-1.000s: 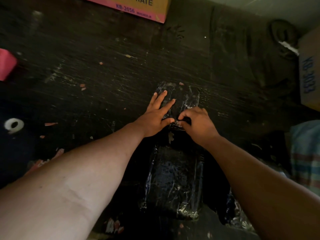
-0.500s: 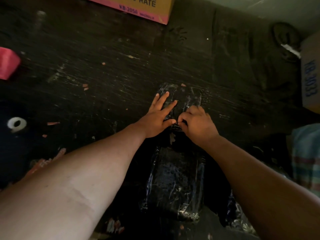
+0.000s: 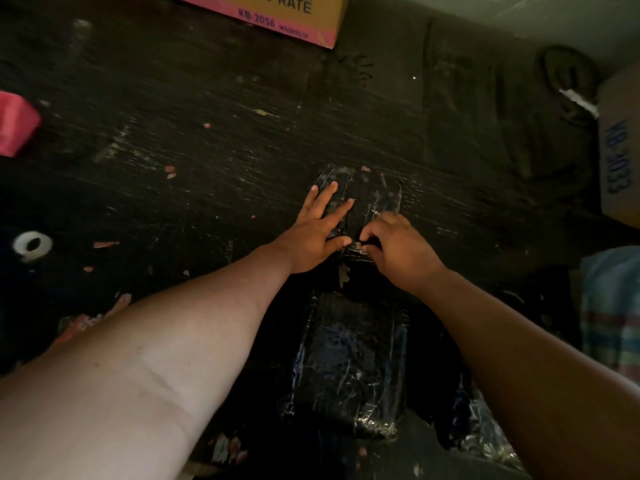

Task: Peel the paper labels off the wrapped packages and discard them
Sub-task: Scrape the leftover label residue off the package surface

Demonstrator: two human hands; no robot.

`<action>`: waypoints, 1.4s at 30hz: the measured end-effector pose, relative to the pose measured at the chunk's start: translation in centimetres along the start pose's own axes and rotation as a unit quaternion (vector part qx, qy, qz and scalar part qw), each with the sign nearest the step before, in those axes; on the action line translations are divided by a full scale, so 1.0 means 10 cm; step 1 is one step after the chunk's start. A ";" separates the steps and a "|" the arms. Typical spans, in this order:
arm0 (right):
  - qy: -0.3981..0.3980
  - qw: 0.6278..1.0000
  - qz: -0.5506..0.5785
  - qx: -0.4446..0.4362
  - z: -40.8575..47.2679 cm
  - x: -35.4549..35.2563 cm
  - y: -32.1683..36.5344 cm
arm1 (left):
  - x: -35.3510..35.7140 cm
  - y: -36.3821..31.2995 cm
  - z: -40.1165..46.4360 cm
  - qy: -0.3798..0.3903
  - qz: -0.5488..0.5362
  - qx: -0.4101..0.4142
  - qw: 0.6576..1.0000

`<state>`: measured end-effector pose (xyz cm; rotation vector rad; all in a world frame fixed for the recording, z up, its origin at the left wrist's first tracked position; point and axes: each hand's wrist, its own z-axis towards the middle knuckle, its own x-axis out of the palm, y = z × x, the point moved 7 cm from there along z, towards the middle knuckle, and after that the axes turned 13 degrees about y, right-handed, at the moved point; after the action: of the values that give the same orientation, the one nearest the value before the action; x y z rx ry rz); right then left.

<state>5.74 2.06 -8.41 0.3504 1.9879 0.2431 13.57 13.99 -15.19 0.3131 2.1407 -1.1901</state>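
Note:
Two dark plastic-wrapped packages lie on the black floor. The far package (image 3: pixel 377 192) is under both hands. My left hand (image 3: pixel 317 230) lies flat on its left side, fingers spread, pressing it down. My right hand (image 3: pixel 394 247) is curled at its near edge, fingertips pinching at a small pale scrap of label (image 3: pixel 358 249). The near package (image 3: pixel 349 362) lies between my forearms, shiny and untouched. A torn pale scrap (image 3: pixel 344 273) sits between the two packages.
Small pink and pale paper bits litter the floor (image 3: pixel 207 168). A tape roll (image 3: pixel 32 244) and a pink object (image 3: pixel 15 124) lie at the left. A pink-yellow carton (image 3: pixel 294 15) stands at the back, another box (image 3: pixel 620 147) and striped cloth (image 3: pixel 613 313) at the right.
Both hands stay on the far package. My right hand's fingers have curled tighter at the near edge, working at the label; the view has shifted slightly.

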 end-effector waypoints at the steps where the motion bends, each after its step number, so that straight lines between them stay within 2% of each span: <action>1: -0.001 1.000 0.001 0.004 0.00 0.00 0.00 | 0.00 0.00 0.00 0.000 -0.001 0.001 1.000; 9: -0.010 0.998 -0.055 0.018 0.03 0.02 0.09 | -0.01 -0.01 -0.01 -0.003 -0.003 0.004 1.000; 13: 0.025 0.993 -0.105 0.050 0.09 0.07 0.13 | -0.01 -0.01 -0.01 -0.004 -0.001 0.000 1.000; 18: 0.048 0.994 -0.093 0.043 0.09 0.10 0.09 | -0.01 -0.02 -0.01 0.003 -0.001 -0.003 1.000; 24: 0.010 0.999 -0.032 0.020 0.03 0.05 0.02 | -0.01 -0.03 -0.02 0.003 0.003 -0.004 1.000; 37: 0.039 0.990 -0.131 0.032 0.05 0.09 0.13 | -0.01 -0.02 -0.02 0.008 0.003 -0.004 1.000; 42: -0.018 1.000 -0.004 0.016 -0.05 0.02 0.03 | -0.01 -0.02 -0.03 0.016 -0.002 -0.007 1.000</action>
<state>5.28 2.38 -8.25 0.3649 1.9601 0.1983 13.38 14.16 -14.86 0.3237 2.1782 -1.1791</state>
